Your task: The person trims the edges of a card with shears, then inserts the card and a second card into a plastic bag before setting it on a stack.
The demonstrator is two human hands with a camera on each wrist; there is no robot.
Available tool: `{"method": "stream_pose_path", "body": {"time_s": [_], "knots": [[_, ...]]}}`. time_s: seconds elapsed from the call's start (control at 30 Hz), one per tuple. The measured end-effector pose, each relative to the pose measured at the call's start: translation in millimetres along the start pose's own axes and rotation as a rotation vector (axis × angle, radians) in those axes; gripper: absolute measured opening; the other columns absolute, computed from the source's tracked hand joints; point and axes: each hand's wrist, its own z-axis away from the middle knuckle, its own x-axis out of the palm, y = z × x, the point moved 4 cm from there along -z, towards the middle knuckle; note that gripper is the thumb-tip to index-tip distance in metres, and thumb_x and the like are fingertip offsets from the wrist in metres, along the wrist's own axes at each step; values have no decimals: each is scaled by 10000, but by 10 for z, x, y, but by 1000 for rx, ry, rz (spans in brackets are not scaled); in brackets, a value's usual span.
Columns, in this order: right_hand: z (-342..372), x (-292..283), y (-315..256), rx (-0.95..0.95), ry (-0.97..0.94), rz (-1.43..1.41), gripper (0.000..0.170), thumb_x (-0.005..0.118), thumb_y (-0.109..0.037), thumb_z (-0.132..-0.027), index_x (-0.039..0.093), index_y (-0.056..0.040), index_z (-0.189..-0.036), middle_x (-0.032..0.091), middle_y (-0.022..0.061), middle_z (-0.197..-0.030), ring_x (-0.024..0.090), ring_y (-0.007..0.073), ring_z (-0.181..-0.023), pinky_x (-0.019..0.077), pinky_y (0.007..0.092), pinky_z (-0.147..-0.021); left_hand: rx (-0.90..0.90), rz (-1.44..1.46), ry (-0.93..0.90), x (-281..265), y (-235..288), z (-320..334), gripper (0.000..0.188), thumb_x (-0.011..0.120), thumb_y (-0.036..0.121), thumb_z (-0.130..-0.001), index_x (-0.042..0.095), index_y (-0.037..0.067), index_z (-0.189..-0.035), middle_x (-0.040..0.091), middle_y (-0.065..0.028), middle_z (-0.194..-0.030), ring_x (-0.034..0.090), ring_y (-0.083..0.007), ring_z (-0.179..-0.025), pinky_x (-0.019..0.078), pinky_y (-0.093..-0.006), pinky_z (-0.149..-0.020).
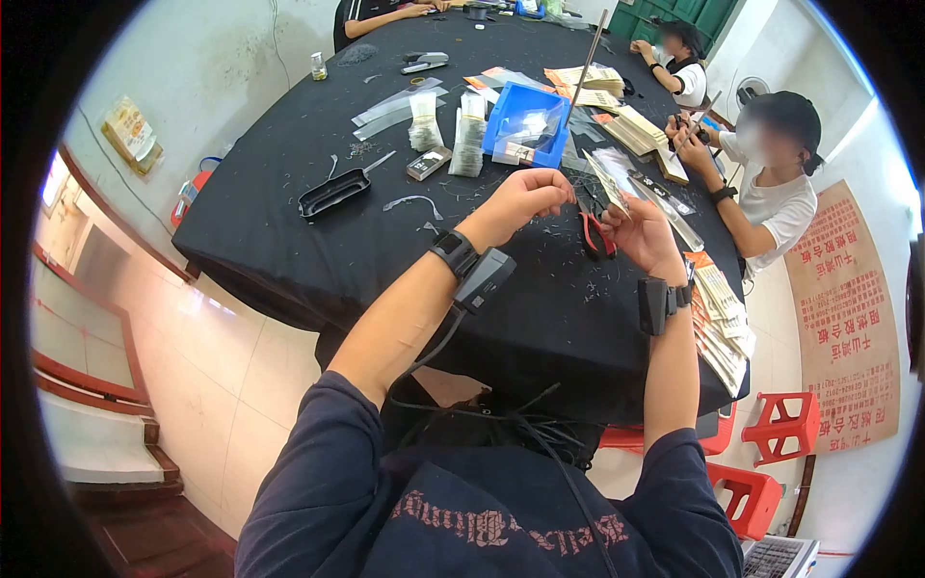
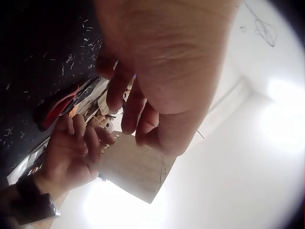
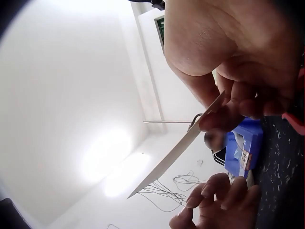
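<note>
My right hand (image 1: 644,233) holds a thin, pale flat card (image 1: 607,181) by one edge, the thumb and fingers on its two faces. Several fine dark wires (image 3: 162,191) loop out from the far end of the card in the right wrist view. Left of the card, my left hand (image 1: 525,202) has its fingers curled, and its fingertips (image 3: 190,202) pinch the ends of these wires. On the left wrist view, the card (image 2: 136,164) spans the space beside both hands. Red-handled pliers (image 1: 597,238) lie on the black cloth just under the right hand.
Beyond the hands stand a blue bin (image 1: 493,125) and stacks of small cards (image 1: 469,135). A black tray (image 1: 337,200), a small box (image 1: 429,164) and a stapler (image 1: 424,61) lie to the left. Printed cards (image 1: 718,308) cover the right edge. Other people sit around the table.
</note>
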Motion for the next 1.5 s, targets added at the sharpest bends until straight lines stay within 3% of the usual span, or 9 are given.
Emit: {"method": "stream_pose_path", "body": {"time_s": [0.3, 0.63, 0.73, 1.0, 1.3, 1.5], "knots": [[-30, -1, 22, 36, -99, 16, 176, 562, -216, -917, 604, -62, -991, 599, 12, -795, 540, 127, -725, 445, 300, -751, -13, 3, 32, 9, 33, 7, 139, 534, 175, -908, 606, 61, -874, 586, -1, -893, 491, -50, -726, 393, -203, -659], [-15, 0, 61, 58, 32, 187, 216, 568, -218, -915, 616, -73, -1068, 653, 17, -966, 562, 104, -808, 441, 271, -771, -22, 131, 53, 43, 69, 7, 254, 525, 280, -930, 620, 46, -963, 575, -1, -854, 494, -70, -716, 399, -215, -677], [-18, 28, 72, 55, 21, 207, 237, 558, -200, -920, 604, -59, -1106, 650, 11, -983, 562, 92, -818, 441, 259, -763, 5, 121, 51, 26, 47, 8, 215, 561, 254, -930, 657, 65, -967, 614, 22, -860, 510, -40, -697, 388, -193, -611], [-16, 49, 72, 40, 26, 235, 243, 545, -185, -927, 595, -50, -1124, 644, 8, -984, 557, 83, -826, 438, 254, -750, 26, 179, 27, 13, -2, -2, 124, 615, 196, -905, 621, 74, -885, 545, 48, -753, 474, -31, -678, 384, -189, -620], [17, 56, 27, -8, 134, 93, 262, 541, -198, -931, 581, -45, -1140, 638, 34, -1004, 559, 132, -852, 433, 285, -781, 8, 67, 9, -19, -62, -19, 94, 586, 160, -886, 612, 72, -903, 545, 37, -799, 473, -44, -708, 393, -199, -643], [-10, -37, -5, -31, 4, -9, 268, 516, -196, -940, 551, -43, -1157, 638, 48, -983, 554, 139, -808, 433, 299, -763, -1, -15, -28, 18, -39, -9, 98, 596, 146, -867, 641, 59, -862, 614, 24, -832, 500, -40, -690, 392, -184, -611]]}}
